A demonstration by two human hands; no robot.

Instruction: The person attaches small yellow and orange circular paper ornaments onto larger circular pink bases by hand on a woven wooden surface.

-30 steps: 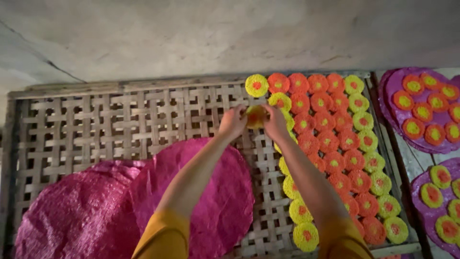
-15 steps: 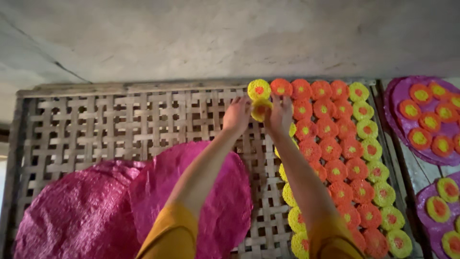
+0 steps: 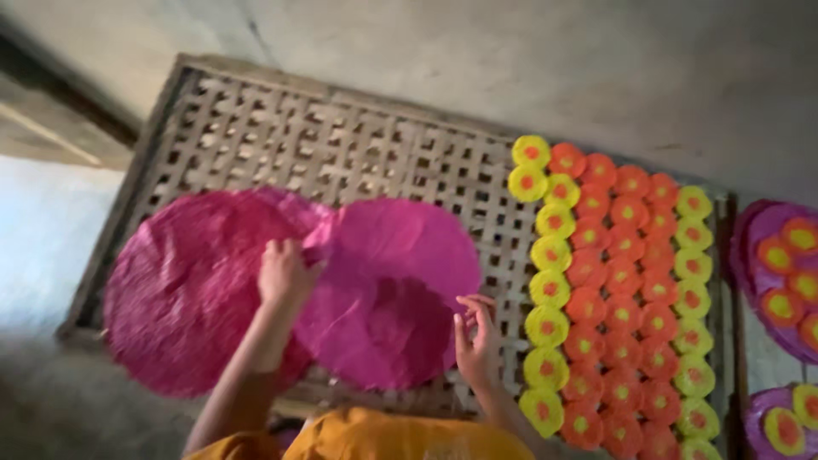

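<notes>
Setting: grey concrete floor and wall, with a flat woven bamboo lattice rack [image 3: 341, 153] laid across it, seen from above.
Left grip: the left hand [image 3: 285, 273] presses down on the seam where two round pink woven mats overlap, fingers curled onto the upper edge; whether it pinches the edge or only pins it, I cannot tell.
Right grip: the right hand [image 3: 477, 345] sits at the lower right rim of the nearer round pink woven mat [image 3: 392, 281], fingers spread and loose, closed on nothing, tips just touching or just off the rim.
Where the mats lie: the nearer mat rests on the rack's middle, overlapping the second round pink woven mat [image 3: 187, 290], which hangs over the rack's left front edge.
How they should handle: thin, light and floppy by the look of the rippled surface; likely to sag if lifted by one point, so the rim at two opposite sides is the sound place to hold.
Beyond the hands: rows of small yellow and orange round discs [image 3: 613, 290] fill the rack's right side, close-packed and touching.
Far right: purple round trays [image 3: 767, 273] carrying more discs, off the rack.
</notes>
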